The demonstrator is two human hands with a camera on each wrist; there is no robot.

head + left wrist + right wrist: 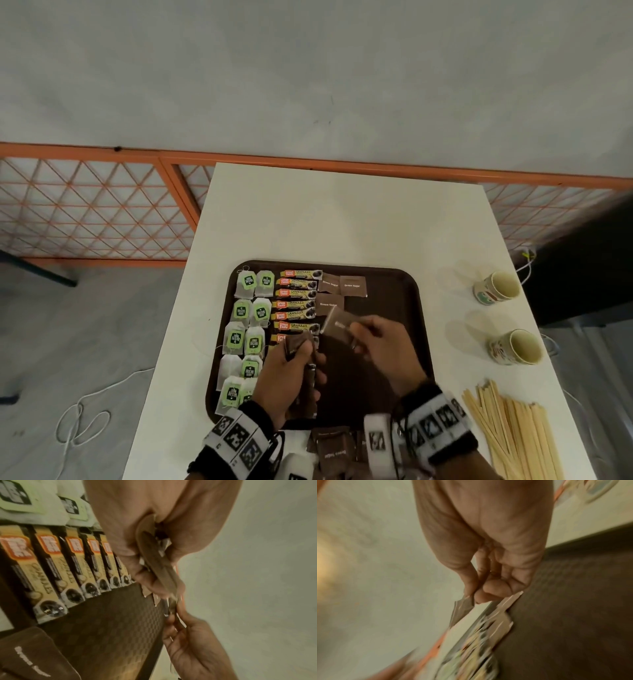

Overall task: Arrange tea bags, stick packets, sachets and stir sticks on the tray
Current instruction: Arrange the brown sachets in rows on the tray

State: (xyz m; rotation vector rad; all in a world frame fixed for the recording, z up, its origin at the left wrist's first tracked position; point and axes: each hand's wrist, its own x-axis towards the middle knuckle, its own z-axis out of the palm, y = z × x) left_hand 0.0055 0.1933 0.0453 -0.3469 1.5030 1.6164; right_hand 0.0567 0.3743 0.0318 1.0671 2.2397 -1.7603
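Note:
A dark brown tray (394,301) lies on the white table. On its left stand two columns of green-labelled tea bags (249,310); beside them is a column of yellow stick packets (297,304). Three brown sugar sachets (352,285) lie at the tray's top middle. My left hand (294,370) grips a stack of brown sachets (159,563) above the tray. My right hand (373,337) pinches one brown sachet (337,323) by its edge, held just above the tray below the laid ones. In the right wrist view the thumb and fingers pinch the sachet (462,608).
Wooden stir sticks (513,431) lie in a pile on the table at the front right. Two paper cups (496,287) (517,346) stand to the right of the tray. More brown sachets (334,452) lie at the table's front edge. An orange mesh fence (89,205) runs behind.

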